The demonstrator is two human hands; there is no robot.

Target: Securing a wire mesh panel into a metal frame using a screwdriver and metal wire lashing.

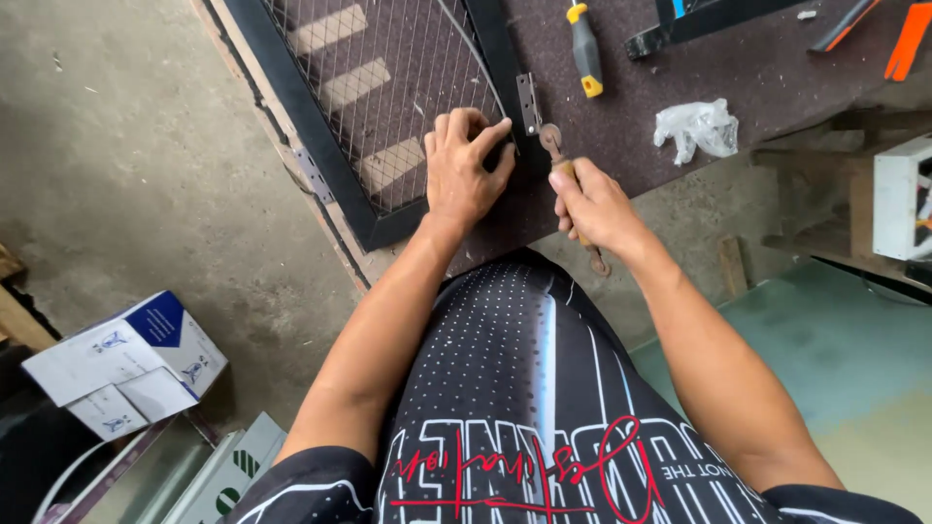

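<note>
Seen from above, a person leans over the near edge of a dark brown workbench (pixel 621 146); the left hand (pixel 464 175) lies knuckles up on the near corner of a black metal frame with wire mesh (pixel 388 87), fingers curled over the frame's bar and pressing it down; the right hand (pixel 594 206) is clenched around a rusty pair of pliers (pixel 558 155), whose nose touches the bench just beside a small metal hinge (pixel 528 102) on the frame's right bar; the frame's left corner juts past the bench edge over bare concrete floor; between the two hands only a narrow strip of bench shows; farther back on the bench lie a yellow-handled screwdriver (pixel 584 49) and a crumpled clear plastic bag (pixel 697 126), both well apart from the hands, with orange-handled tools (pixel 908 39) at the far right corner; on the floor to the left sits a white and blue cardboard box (pixel 126 364); a white box (pixel 898 199) stands at the right.
</note>
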